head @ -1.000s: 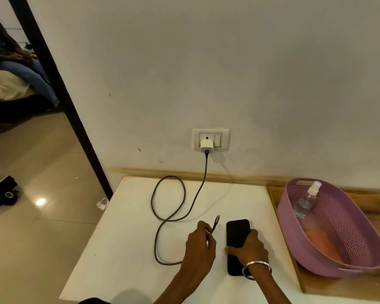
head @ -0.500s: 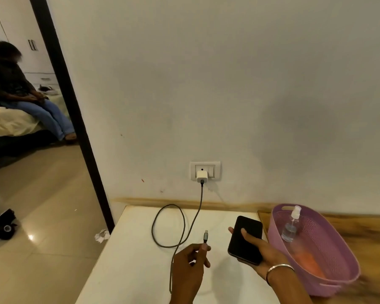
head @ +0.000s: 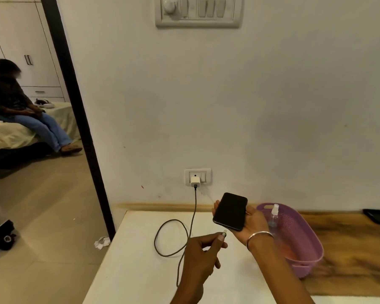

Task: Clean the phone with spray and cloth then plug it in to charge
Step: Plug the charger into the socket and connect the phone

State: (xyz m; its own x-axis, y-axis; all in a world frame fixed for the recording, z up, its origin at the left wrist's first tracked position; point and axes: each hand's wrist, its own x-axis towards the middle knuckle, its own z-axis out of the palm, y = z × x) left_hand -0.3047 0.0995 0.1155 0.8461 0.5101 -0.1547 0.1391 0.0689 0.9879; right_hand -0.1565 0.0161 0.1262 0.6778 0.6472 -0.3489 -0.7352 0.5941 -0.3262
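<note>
My right hand (head: 250, 222) holds the black phone (head: 230, 211) palm-up above the white table (head: 136, 270), screen facing me. My left hand (head: 201, 256) pinches the grey charging cable (head: 190, 229) just behind its plug tip (head: 224, 234), which sits a little below the phone's lower edge, apart from it. The cable loops over the table up to the white charger (head: 195, 181) in the wall socket (head: 198, 176). The clear spray bottle (head: 273, 216) and an orange cloth (head: 289, 251) lie in the purple basket (head: 312, 249).
The purple basket stands on a wooden surface (head: 349, 233) right of the white table. A switch panel (head: 199, 10) is high on the wall. Left of a dark door frame (head: 79, 119), a person (head: 15, 102) sits on a bed in another room.
My right hand has lifted the phone off the table and tilted it towards me. My left hand has brought the plug tip up close to the phone's lower edge. The view has tilted upward.
</note>
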